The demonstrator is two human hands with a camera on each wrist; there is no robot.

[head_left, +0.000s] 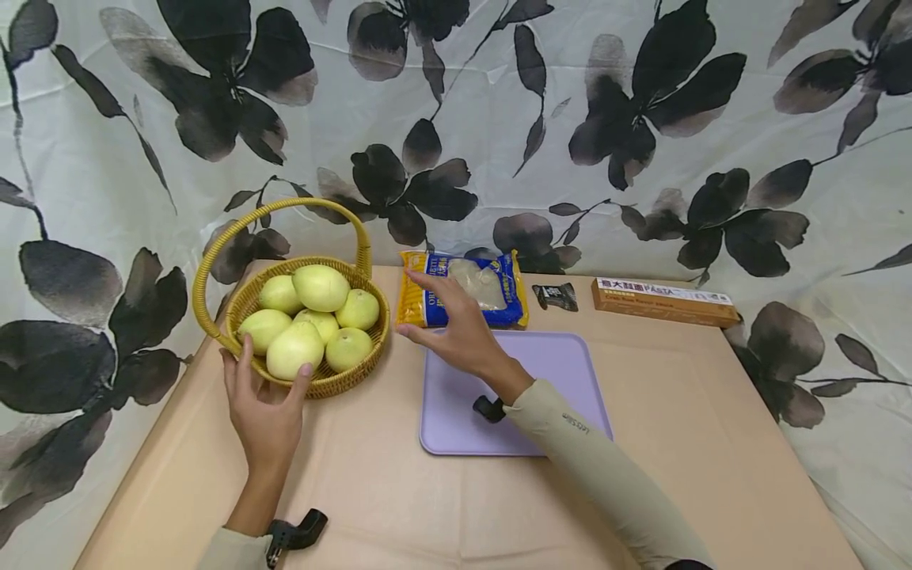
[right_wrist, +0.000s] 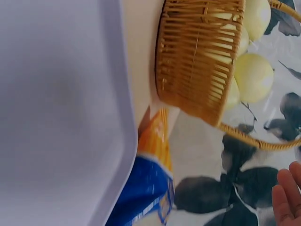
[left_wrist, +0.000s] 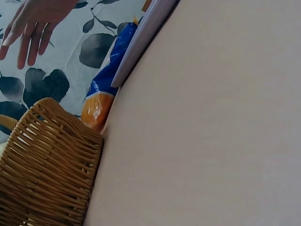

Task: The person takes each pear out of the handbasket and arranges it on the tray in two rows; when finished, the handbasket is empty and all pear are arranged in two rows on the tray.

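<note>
A yellow wicker basket (head_left: 349, 384) with a tall arched handle stands at the left of the table, filled with several pale yellow-green round fruits (head_left: 321, 288). My left hand (head_left: 267, 416) is at the basket's near side, fingers spread, with fingertips and thumb at the rim beside the nearest fruits. Over the far part of a lilac tray (head_left: 513, 412), my right hand (head_left: 459, 328) hovers with straight, parted fingers and nothing in it. Partly behind that hand lies a blue and yellow bag (head_left: 509, 289) with a clear window.
Right of the bag are a small black wrapped packet (head_left: 556, 297) and a long orange-brown box (head_left: 663, 302) printed "PASTA". A floral cloth (head_left: 513, 166) hangs along the table's back and sides. The basket handle (head_left: 285, 204) arches high above the fruits.
</note>
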